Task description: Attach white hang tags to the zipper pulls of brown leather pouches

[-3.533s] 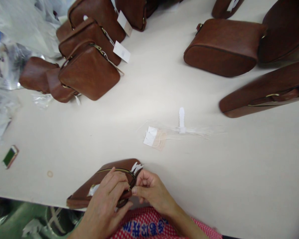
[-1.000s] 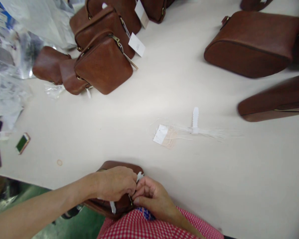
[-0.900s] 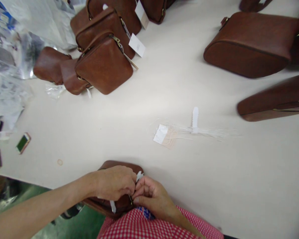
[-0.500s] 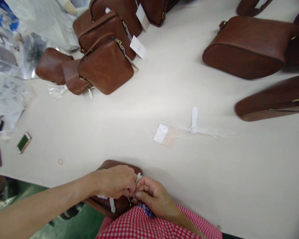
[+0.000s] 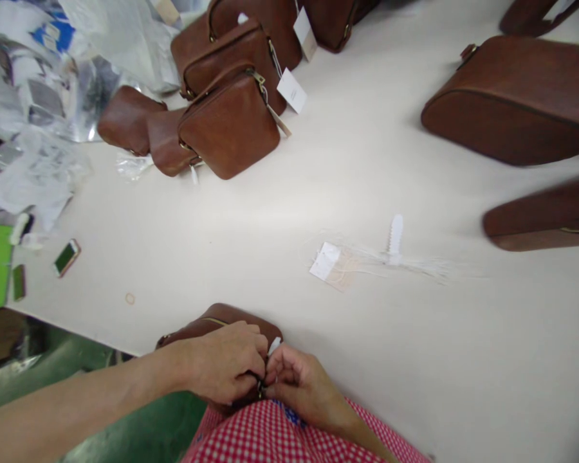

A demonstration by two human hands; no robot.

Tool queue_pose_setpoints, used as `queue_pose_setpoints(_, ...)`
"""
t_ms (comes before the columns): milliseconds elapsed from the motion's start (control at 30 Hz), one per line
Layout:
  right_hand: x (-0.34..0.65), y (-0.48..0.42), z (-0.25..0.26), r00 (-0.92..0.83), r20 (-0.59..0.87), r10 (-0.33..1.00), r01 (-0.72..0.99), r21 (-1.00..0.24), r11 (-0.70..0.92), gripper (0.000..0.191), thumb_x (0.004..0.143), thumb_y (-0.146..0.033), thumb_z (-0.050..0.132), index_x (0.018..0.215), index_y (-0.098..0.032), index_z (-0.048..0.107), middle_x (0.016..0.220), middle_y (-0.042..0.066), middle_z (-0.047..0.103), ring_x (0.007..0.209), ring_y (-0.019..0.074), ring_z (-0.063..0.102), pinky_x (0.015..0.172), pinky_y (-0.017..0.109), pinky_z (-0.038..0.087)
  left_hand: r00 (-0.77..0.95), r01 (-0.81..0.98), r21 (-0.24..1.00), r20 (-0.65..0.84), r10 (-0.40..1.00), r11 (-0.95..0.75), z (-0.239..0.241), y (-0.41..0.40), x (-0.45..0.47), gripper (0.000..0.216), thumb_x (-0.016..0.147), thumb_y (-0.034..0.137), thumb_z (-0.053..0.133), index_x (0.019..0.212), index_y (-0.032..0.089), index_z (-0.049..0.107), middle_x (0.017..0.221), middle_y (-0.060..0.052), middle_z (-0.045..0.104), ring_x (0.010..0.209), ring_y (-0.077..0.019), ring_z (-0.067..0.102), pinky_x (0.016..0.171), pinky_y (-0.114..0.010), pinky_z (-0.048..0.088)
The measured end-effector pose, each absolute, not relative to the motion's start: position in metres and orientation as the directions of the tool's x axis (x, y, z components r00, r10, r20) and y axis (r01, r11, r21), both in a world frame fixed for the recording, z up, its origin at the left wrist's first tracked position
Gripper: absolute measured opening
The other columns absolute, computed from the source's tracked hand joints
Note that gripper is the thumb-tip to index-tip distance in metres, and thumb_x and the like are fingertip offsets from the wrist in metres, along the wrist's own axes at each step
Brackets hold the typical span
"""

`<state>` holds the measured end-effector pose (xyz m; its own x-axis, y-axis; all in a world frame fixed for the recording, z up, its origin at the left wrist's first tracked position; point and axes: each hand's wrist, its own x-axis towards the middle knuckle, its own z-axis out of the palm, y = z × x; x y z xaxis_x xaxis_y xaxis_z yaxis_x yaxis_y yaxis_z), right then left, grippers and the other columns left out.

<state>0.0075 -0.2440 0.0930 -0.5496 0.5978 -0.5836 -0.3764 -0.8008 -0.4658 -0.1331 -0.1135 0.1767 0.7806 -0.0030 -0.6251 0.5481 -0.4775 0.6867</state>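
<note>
A brown leather bag [image 5: 236,315] with a brass zipper lies at the table's near edge, against my body. My left hand [image 5: 226,363] reaches across its top, fingers curled down on the bag's right end by a small brass-coloured zipper part [image 5: 260,388]. Close beside it, my right hand [image 5: 302,386] has thumb and fingers pinched together at that same end; what they pinch is too small to make out. A white strip [image 5: 273,346] pokes up between the two hands. Much of the bag is hidden under my left hand and forearm.
Finished-looking brown bags [image 5: 231,128] with white tags stand at back left, more bags [image 5: 506,96] at right. Thin white strings [image 5: 429,265] and paper tags [image 5: 325,259] lie mid-table. Plastic wrapping [image 5: 43,167], a phone [image 5: 67,258] and a rubber band [image 5: 130,299] are at left.
The view has shifted, so the table's things appear farther right. My left hand has rolled slightly on the bag, and the bag's zipper line now shows. Both hands stay at its right end.
</note>
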Motion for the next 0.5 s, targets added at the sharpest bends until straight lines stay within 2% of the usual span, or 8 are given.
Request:
queue_pose_setpoints(100, 0.008, -0.243, 0.096, -0.555, -0.596, 0.581, -0.367, -0.452, -0.813, 0.019, 0.063, -0.012, 0.070, 0.074, -0.019, 0.056, 0.070, -0.005, 0.060, 0.062, 0.0098, 0.056, 0.058, 0.023, 0.040, 0.775, 0.562, 0.683, -0.633, 0.007, -0.466, 0.175, -0.117, -0.136, 0.015, 0.079, 0.008, 0.061, 0.076, 0.021, 0.069, 0.079, 0.000, 0.065, 0.079, -0.0177, 0.056, 0.074, -0.032, 0.038)
queue_pose_setpoints(267, 0.008, -0.245, 0.102, -0.533, -0.613, 0.583, -0.362, -0.457, -0.812, 0.018, 0.063, -0.014, 0.071, 0.074, -0.019, 0.057, 0.068, -0.006, 0.060, 0.061, 0.0092, 0.055, 0.058, 0.023, 0.039, 0.810, 0.526, 0.709, -0.585, 0.024, -0.471, 0.169, -0.123, -0.135, 0.011, 0.078, 0.015, 0.069, 0.069, 0.020, 0.070, 0.073, 0.001, 0.067, 0.075, -0.0165, 0.057, 0.070, -0.030, 0.039)
queue_pose_setpoints(500, 0.005, -0.248, 0.108, -0.533, -0.613, 0.583, -0.374, -0.448, -0.812, 0.023, 0.062, -0.023, 0.077, 0.073, -0.020, 0.057, 0.070, -0.004, 0.063, 0.065, 0.0113, 0.058, 0.062, 0.025, 0.041, 0.777, 0.537, 0.625, -0.628, 0.045, -0.566, 0.162, -0.137, -0.137, 0.017, 0.077, 0.018, 0.072, 0.062, 0.021, 0.067, 0.069, 0.001, 0.068, 0.070, -0.0177, 0.058, 0.061, -0.030, 0.037)
